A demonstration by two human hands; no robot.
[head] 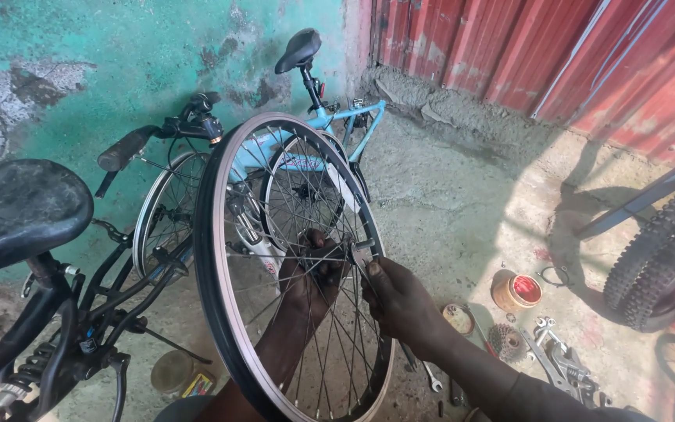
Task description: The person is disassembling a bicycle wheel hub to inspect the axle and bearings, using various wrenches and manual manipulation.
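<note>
A: Where is the bicycle wheel [291, 266]?
B: Upright, centre frame, before the blue bicycle [337, 125].
A: And the hands?
B: Left hand [310, 277], behind the spokes, closes around the hub; right hand [400, 301] grips a wrench [361, 254] set on the axle.

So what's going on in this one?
A person holds a bare spoked bicycle wheel upright in front of them. The left hand reaches in behind the spokes and grips the hub, while the right hand holds a spanner against the axle. A light blue bicycle leans on the green wall behind. A small open tin, a sprocket cluster and loose tools lie on the concrete floor.
</note>
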